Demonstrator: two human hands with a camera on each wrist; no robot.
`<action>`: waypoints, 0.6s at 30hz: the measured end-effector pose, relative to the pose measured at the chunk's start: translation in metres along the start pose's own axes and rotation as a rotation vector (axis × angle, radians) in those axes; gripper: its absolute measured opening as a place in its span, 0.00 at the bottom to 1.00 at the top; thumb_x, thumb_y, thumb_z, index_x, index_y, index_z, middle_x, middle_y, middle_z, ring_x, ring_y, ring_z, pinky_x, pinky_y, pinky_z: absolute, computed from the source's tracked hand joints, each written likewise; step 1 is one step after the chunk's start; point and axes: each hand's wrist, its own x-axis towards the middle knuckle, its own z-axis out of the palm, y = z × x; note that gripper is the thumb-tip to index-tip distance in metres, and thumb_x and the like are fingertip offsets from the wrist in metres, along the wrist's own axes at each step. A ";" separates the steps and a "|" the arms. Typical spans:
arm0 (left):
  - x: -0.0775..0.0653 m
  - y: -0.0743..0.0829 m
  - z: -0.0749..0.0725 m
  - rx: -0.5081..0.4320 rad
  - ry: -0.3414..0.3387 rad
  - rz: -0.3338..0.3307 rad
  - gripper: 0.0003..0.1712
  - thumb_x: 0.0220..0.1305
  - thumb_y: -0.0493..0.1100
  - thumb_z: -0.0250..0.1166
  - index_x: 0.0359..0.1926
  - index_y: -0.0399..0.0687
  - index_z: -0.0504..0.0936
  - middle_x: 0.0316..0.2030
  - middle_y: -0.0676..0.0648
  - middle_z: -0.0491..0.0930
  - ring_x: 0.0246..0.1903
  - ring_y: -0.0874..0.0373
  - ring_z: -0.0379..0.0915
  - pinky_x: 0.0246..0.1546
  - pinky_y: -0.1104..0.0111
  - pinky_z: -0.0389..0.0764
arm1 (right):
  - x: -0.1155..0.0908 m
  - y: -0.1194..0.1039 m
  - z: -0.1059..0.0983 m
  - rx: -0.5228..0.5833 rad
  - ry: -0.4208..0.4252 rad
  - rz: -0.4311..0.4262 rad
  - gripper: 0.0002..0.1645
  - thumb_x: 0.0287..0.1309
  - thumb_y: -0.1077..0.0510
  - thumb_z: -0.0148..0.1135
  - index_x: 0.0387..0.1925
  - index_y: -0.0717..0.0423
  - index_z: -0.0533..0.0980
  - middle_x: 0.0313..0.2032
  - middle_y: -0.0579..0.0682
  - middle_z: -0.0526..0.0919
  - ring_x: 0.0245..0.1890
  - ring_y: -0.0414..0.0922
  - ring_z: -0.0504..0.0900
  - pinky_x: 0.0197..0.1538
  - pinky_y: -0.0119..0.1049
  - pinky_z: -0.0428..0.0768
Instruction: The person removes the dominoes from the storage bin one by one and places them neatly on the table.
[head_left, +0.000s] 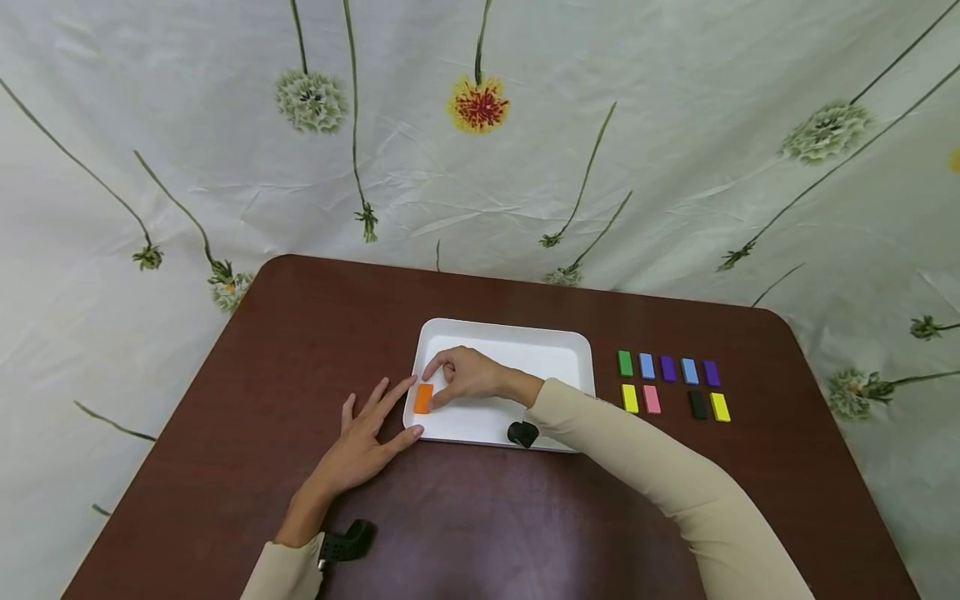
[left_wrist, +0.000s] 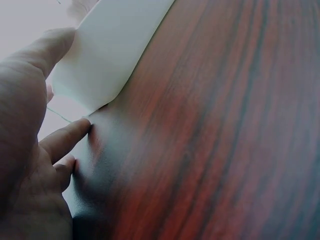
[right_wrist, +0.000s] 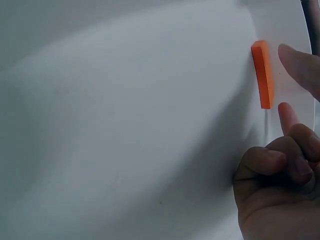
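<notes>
A white tray [head_left: 517, 337] lies on the dark wood table. Inside it, near its left wall, lies a small orange block [head_left: 423, 398]. My right hand [head_left: 474, 373] reaches across the tray, with thumb and index finger spread near the block. In the right wrist view, a small gap shows between those fingertips and the orange block [right_wrist: 264, 75]; the other fingers are curled with nothing in them. My left hand [head_left: 358, 454] spreads its fingers at the tray's left edge. In the left wrist view, its thumb [left_wrist: 57, 42] touches the tray's white outer wall [left_wrist: 107, 55].
To the right of the tray are two rows of small blocks. Among them are a green block [head_left: 625, 363], a pink block [head_left: 651, 399], a black block [head_left: 698, 405] and a yellow block [head_left: 720, 407], plus blue and purple ones. Flower-printed cloth [head_left: 480, 192] hangs behind the table.
</notes>
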 end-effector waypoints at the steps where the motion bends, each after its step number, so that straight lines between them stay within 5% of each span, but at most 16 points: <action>1: 0.000 0.000 0.000 0.001 0.000 0.000 0.43 0.67 0.58 0.65 0.78 0.68 0.55 0.76 0.45 0.59 0.78 0.39 0.40 0.68 0.34 0.27 | 0.000 -0.001 0.002 -0.020 0.010 0.005 0.27 0.45 0.55 0.81 0.49 0.56 0.81 0.15 0.40 0.63 0.19 0.35 0.62 0.27 0.25 0.61; 18: 0.000 -0.001 0.001 0.010 -0.001 -0.004 0.42 0.68 0.59 0.64 0.78 0.69 0.56 0.75 0.46 0.60 0.78 0.40 0.41 0.69 0.34 0.27 | 0.001 -0.011 0.007 -0.205 0.011 0.033 0.30 0.43 0.53 0.81 0.48 0.55 0.79 0.21 0.41 0.68 0.25 0.35 0.66 0.31 0.24 0.64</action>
